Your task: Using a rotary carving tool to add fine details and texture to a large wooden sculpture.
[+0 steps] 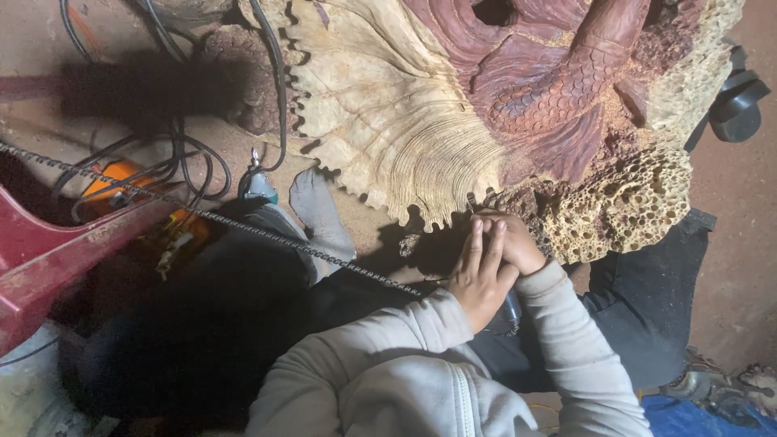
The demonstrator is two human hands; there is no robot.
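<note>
Head view, looking down: both hands meet at the lower edge of a large wood carving (453,105). Left hand (479,271) lies with its fingers straight and pressed together, laid flat over the right hand (511,241). Right hand is curled closed under that cover, knuckles up against the carving; whether it grips anything cannot be told, since the palm side is hidden. Directly ahead of the fingertips sits the pale, finely ribbed fan section (388,121) of the carving, its scalloped edge touching or just short of the hands. Beyond and to the right of the hands runs a reddish scaled band (550,89), and just right of the right hand is a pitted, honeycomb-textured portion (623,202). Both arms wear grey sleeves (405,356). Just below the left wrist, between the two sleeves, a dark rounded object (506,320) shows in part; its kind cannot be told. Left of the left hand a metal chain (243,226) runs diagonally toward the forearm. Farther left lie black cables (182,162), an orange item (121,182) beneath them, and a red metal part (48,255). A grey sock-clad foot (320,214) rests near left of the hands, on the dusty floor.
</note>
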